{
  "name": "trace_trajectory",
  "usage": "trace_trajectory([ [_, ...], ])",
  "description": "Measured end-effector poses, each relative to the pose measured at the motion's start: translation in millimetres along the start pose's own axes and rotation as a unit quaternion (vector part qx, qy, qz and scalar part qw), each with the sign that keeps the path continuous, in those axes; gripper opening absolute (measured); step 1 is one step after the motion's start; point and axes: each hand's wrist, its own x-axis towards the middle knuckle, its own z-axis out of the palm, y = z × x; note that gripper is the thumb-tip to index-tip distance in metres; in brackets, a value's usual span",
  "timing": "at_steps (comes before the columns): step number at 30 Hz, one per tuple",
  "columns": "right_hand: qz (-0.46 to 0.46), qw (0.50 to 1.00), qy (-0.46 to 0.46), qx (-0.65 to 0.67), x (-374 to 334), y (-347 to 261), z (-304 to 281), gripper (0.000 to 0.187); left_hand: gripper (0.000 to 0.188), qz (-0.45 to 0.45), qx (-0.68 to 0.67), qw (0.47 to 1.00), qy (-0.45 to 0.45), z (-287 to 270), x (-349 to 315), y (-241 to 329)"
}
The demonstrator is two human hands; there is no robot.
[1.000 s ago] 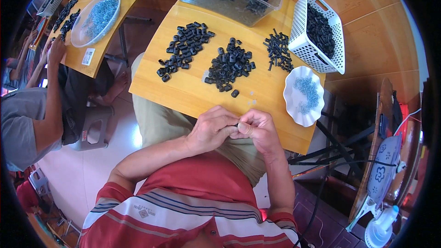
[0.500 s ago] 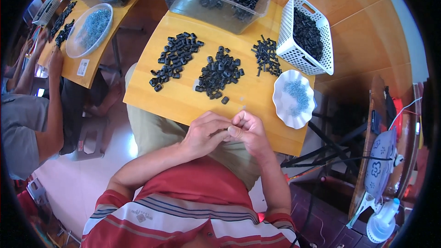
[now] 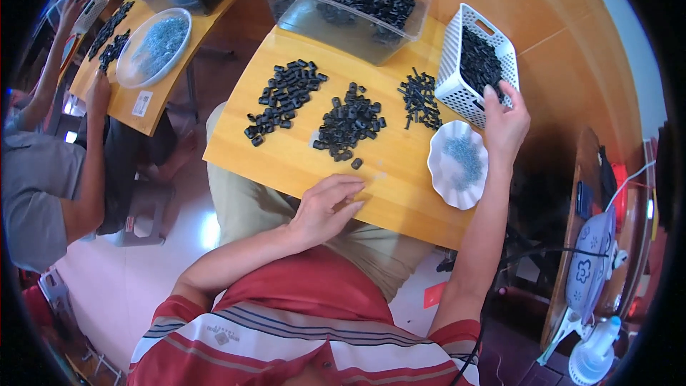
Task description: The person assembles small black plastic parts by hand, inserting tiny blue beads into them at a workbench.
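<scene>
Basket [image 3: 454,97] holds black parts [image 3: 479,58] by right hand [image 3: 506,123] (grip unclear); left hand [image 3: 323,209], grip parted, nears table [image 3: 406,201].

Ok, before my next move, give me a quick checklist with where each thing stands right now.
1. Right hand at the white perforated basket: ok, fingertips at its near end.
2. Part in the right hand's grip: cannot tell, too small and partly hidden.
3. Left hand grip open: ok, thumb and fingertips stand apart near the table edge.
4. Left pile of black blocks apart from the middle pile: ok, bare wood between.
5. White scalloped dish upright: ok, pale blue pieces inside.
6. Right forearm clear of the dish: cannot tell from this angle.
</scene>
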Motion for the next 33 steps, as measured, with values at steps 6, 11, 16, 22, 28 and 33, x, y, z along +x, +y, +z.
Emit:
trace_trajectory([
  [6,-0.074,0.924,-0.324,0.19,-88.9,-10.8,52.0,0.028,0.027,0.026,0.021,0.999,-0.006,-0.1,0.8,-4.6],
  [11,-0.102,0.906,-0.403,0.079,-111.4,-26.6,67.8,0.026,0.023,0.022,0.018,1.0,-0.001,-2.1,1.5,-3.2],
  [16,-0.126,0.911,-0.392,0.011,-119.7,-28.2,70.0,0.02,0.022,0.025,0.015,1.0,0.0,-1.0,0.7,-4.1],
  [22,-0.155,0.915,-0.373,0.009,-125.6,-29.8,65.6,0.017,0.022,0.021,0.013,1.0,-0.002,-3.8,1.0,-1.8],
  [28,-0.112,0.908,-0.403,0.005,-127.6,-33.9,59.4,0.016,0.025,0.021,0.002,1.0,-0.004,-3.3,-0.6,-5.1],
  [33,-0.088,0.898,-0.43,0.001,-130.9,-27.3,54.3,0.018,0.025,0.0,-0.009,1.0,0.003,-4.4,-0.6,-2.0],
])
